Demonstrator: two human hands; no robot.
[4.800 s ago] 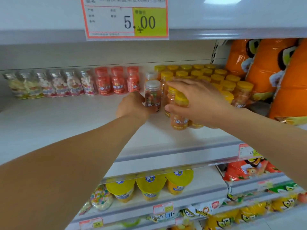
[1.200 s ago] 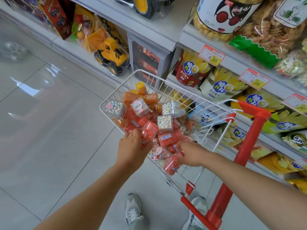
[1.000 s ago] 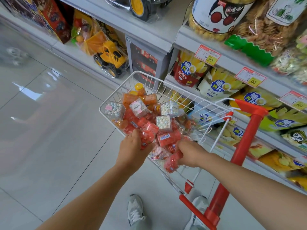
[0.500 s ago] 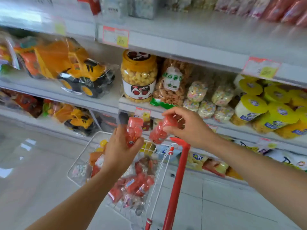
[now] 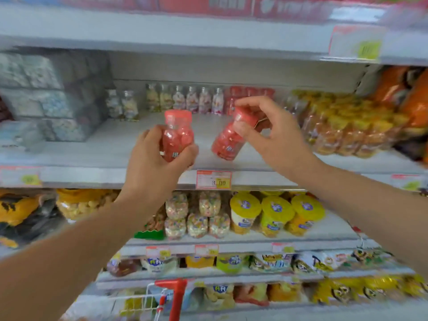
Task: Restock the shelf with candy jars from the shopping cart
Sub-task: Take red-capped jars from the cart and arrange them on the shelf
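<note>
- At the left edge of the frame, wrapped packs (image 5: 46, 93) are stacked on the middle shelf (image 5: 104, 144). Blur hides their print.
- Left of centre, the left hand (image 5: 157, 163) curls its fingers round the lower body of an upright red jar (image 5: 177, 133). It holds the jar in the air in front of the shelf edge, lid up.
- Behind it, in the upper centre, a row of pale-candy jars (image 5: 185, 99) lines the back of the shelf. The bare board in front of them looks like room for more stock.
- Just below centre, a price tag (image 5: 213, 180) sits on the shelf lip, its digits only partly readable.
- Right of centre, the right hand (image 5: 275, 140) pinches the lid end of a tilted red jar (image 5: 228, 141) between thumb and fingers. The jar leans with its base toward the lower left, above the front of the shelf and touching nothing else.
- Behind that hand, back-row red jars (image 5: 250, 93) are partly covered by the fingers, so their number cannot be told. They probably mark where the two held jars belong.
- Further right, yellow-lidded jars (image 5: 342, 126) stand packed close together, and orange bags (image 5: 414, 100) are cut off at the right edge.
- At the bottom centre, only the red handle and a bit of wire of the shopping cart (image 5: 172, 283) show.
- Some stock is already on the shelf, but neither held jar is set down yet. The cart's load is out of view, so how much remains cannot be judged.
</note>
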